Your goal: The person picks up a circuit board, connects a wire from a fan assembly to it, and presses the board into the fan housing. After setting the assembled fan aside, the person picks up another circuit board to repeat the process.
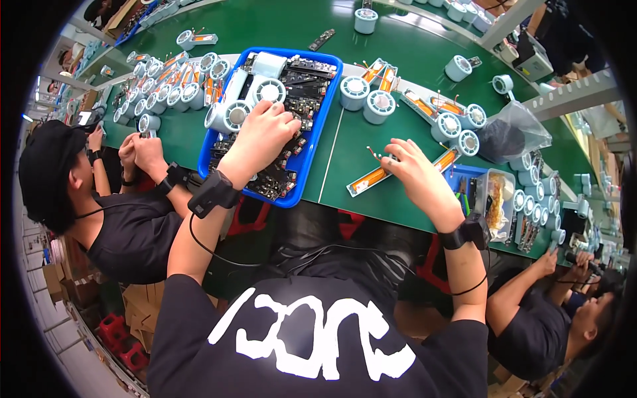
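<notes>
My left hand (262,136) is over a blue tray (306,169), fingers bent down beside a round light-blue fan head (269,91). Its fingertips are partly hidden, so what they grip does not show. Another fan head (236,115) lies by its wrist side. Small black circuit boards (308,89) fill much of the tray. On the right, my right hand (417,176) has its fingers bent round the upper end of an open fan handle (367,182) with an orange battery inside. Thin wires stick up at its fingers. The rest of that fan is hidden under the hand.
Several fans (380,106) with exposed orange batteries lie beyond my right hand. A clear bag (514,132) and a small blue bin (464,174) with tools are to its right. Many fans (172,93) crowd the left. Co-workers sit on both sides at the green table (345,159).
</notes>
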A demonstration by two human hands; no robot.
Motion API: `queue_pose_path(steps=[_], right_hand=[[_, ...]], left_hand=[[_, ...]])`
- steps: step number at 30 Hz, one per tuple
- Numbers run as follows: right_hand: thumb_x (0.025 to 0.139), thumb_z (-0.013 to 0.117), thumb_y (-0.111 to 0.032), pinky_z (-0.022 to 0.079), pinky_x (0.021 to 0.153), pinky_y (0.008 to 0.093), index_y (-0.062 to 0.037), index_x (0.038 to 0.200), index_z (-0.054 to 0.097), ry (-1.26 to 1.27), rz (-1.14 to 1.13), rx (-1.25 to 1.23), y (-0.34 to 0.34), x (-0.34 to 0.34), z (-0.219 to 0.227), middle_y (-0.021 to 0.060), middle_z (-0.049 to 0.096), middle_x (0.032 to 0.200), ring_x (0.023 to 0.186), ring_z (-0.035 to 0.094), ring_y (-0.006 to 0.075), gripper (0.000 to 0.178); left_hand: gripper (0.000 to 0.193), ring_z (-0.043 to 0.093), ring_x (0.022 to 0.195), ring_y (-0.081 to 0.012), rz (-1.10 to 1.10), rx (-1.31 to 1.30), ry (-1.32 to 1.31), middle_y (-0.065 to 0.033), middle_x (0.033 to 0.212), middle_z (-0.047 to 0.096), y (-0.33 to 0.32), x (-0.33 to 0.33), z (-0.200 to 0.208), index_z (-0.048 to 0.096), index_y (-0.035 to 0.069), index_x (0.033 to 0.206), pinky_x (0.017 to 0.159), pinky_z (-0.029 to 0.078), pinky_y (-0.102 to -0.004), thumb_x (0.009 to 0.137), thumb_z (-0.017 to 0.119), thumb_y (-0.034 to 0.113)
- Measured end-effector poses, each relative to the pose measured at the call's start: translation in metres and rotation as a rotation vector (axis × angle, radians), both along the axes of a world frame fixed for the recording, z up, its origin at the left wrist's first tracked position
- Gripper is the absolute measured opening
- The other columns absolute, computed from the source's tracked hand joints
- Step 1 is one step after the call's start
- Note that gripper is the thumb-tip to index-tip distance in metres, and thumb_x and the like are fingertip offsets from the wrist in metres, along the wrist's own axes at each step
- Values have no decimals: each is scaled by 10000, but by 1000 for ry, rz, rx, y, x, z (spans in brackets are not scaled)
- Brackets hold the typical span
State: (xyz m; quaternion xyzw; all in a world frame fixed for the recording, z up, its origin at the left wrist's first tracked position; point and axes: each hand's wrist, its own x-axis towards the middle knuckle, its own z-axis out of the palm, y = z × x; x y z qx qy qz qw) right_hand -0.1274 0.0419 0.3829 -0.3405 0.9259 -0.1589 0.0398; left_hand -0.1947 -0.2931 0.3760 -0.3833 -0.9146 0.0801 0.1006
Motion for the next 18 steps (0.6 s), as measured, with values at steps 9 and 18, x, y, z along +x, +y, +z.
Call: queue_pose_path(steps=[9, 18], right_hand=[[747, 598, 151, 400, 1154, 465, -5, 1116, 654, 2, 7, -3, 8, -1, -10, 148, 569, 1284, 1368, 462, 356, 404], [722, 635, 128, 371, 1180, 488, -29, 1172, 638, 154, 111, 36, 14, -11, -11, 136, 559, 1358, 1384, 460, 348, 477]], left_hand=[[248, 622, 986, -219, -75, 416, -174, -19, 966, 652, -7, 2, 19, 659, 94, 967, 929, 430, -363, 750, 778, 79], [289, 661, 898, -238, -179, 904, -185, -62, 985, 665, 21, 27, 31, 603, 72, 942, 821, 497, -349, 735, 778, -27]])
